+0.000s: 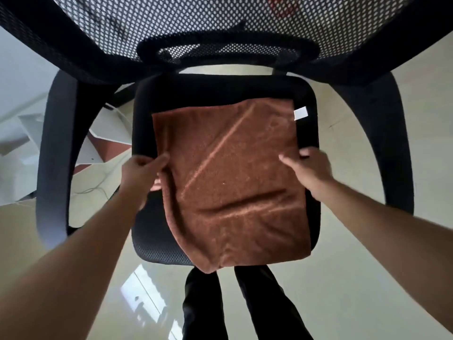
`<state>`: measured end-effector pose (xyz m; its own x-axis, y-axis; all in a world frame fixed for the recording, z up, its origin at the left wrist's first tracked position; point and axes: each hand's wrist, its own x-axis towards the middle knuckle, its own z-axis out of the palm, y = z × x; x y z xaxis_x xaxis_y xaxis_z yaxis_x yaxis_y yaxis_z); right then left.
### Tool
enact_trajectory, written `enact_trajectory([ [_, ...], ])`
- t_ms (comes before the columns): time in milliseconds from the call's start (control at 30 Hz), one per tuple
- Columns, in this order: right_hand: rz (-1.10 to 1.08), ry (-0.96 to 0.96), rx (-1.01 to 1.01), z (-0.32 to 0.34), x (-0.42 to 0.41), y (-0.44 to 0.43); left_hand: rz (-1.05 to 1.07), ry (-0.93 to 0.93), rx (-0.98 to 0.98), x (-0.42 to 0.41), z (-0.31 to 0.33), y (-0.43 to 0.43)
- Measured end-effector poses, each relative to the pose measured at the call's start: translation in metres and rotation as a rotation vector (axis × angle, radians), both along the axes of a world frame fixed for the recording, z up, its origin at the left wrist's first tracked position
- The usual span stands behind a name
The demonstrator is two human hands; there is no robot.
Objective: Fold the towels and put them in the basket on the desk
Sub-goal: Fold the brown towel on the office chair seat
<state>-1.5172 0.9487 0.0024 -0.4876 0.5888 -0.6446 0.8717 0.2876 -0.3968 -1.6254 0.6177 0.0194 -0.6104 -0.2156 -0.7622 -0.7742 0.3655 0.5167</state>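
A brown towel (pixel 232 182) lies spread on the black seat of an office chair (pixel 220 92), folded over once, with a white tag (pixel 301 113) at its far right corner. Its near edge hangs over the seat's front. My left hand (pixel 144 168) pinches the towel's left edge between thumb and fingers. My right hand (pixel 308 165) rests on the towel's right edge, index finger stretched flat on the cloth, thumb at the edge. No basket or desk is in view.
The chair's mesh backrest (pixel 220 28) rises at the far side, and its two armrests (pixel 56 153) flank the seat. White boards and a cable (pixel 98 148) lie on the glossy floor at the left. My dark trouser legs (pixel 235 305) stand before the seat.
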Motion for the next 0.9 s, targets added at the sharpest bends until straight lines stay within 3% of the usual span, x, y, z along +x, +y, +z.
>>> enact_trajectory([
  [200,-0.228,0.208,-0.013,-0.011,-0.097,0.027,0.118,0.138,0.086,-0.096,-0.025,0.033],
  [367,-0.205,0.16,0.096,-0.014,-0.101,0.043,0.127,0.133,0.107,-0.116,-0.036,0.031],
  [567,-0.154,0.075,0.136,0.01,-0.025,0.003,0.071,0.064,0.048,-0.01,-0.012,0.021],
  [733,-0.124,-0.001,0.11,0.017,0.077,-0.036,0.046,-0.175,0.051,0.109,0.004,0.003],
  [900,-0.107,-0.084,0.074,0.018,0.131,-0.045,0.056,-0.241,0.085,0.161,0.003,-0.008],
])
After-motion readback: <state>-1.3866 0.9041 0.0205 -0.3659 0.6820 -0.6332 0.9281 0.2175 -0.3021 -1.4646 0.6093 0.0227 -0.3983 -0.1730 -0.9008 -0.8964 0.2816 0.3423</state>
